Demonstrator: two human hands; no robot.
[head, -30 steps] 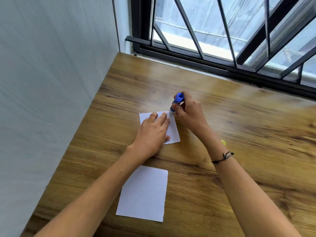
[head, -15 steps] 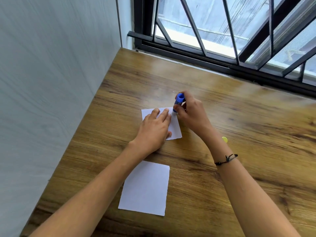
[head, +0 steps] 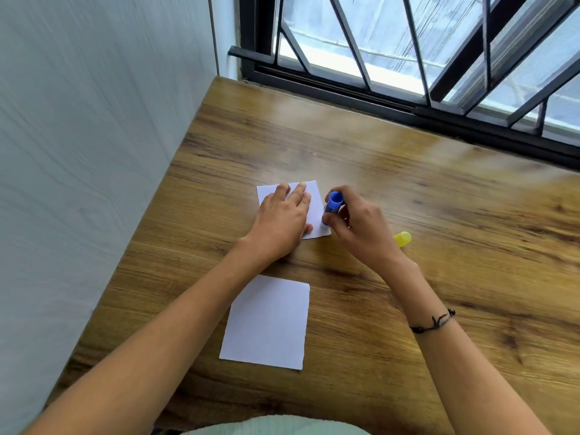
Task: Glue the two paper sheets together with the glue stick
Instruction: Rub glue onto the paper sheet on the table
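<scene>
I am pressing my left hand flat, fingers spread and gripping nothing, on the far sheet, which is lying on the table. This hand is pinning the sheet so that it is not sliding under the stick. The near sheet is lying bare on the table, on my side of the far sheet and well apart from it.

Just right of my left hand, my right hand is closed around the glue stick, fingers and thumb wrapping its lower barrel. The stick is standing nearly upright over the right edge of the far sheet, its blue base pointing up at me. Right of the far sheet, beyond my right wrist, the yellow cap is lying on the table.

Step in hand, as I judge it: applying glue along the right margin of the far sheet. The next move is calling for more coverage of that sheet, then setting the stick down, lifting the near sheet, aligning its edges over the far sheet and pressing it flat.

My fingers are hiding the glue tip, so I cannot tell whether it is touching the paper. Any glue film on the sheet is too faint to make out. My left hand is covering most of the far sheet.
</scene>
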